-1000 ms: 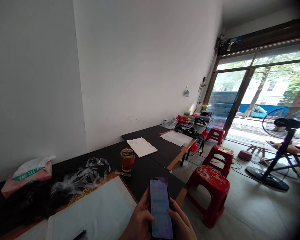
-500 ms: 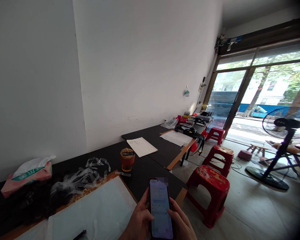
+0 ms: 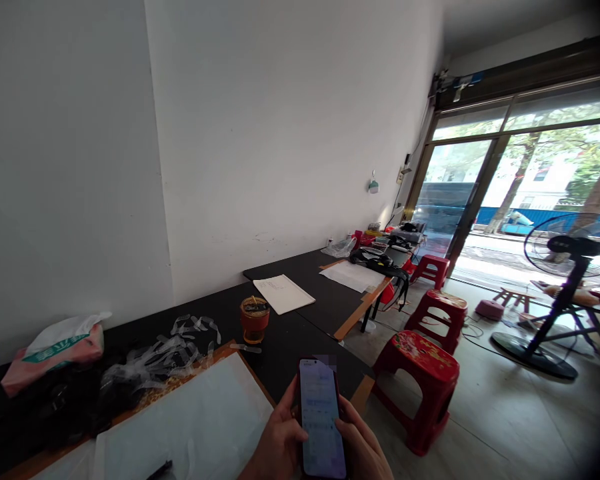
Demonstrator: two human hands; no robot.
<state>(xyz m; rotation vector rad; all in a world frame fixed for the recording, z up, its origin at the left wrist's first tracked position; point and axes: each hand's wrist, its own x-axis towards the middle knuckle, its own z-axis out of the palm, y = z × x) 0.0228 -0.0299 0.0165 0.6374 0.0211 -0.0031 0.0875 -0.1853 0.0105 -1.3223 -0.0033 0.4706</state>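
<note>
A smartphone point(image 3: 321, 417) with its screen lit is held upright between both my hands, near the bottom of the head view. My left hand point(image 3: 283, 437) grips its left edge, the thumb at the side of the screen. Along the right edge, my right hand point(image 3: 363, 440) is closed on the same phone, its thumb also by the screen. The text on the screen is too blurred to read. Left of my hands lies a pale sheet-covered board point(image 3: 195, 417), with a small black object point(image 3: 160, 469) on it.
An amber cup point(image 3: 255, 320) stands on the black table point(image 3: 280, 340) near a white notebook point(image 3: 283, 294). Clear plastic strips point(image 3: 165, 360) and a tissue pack point(image 3: 55, 350) lie to the left. Red stools point(image 3: 420, 380) and a standing fan point(image 3: 555, 313) are on the right.
</note>
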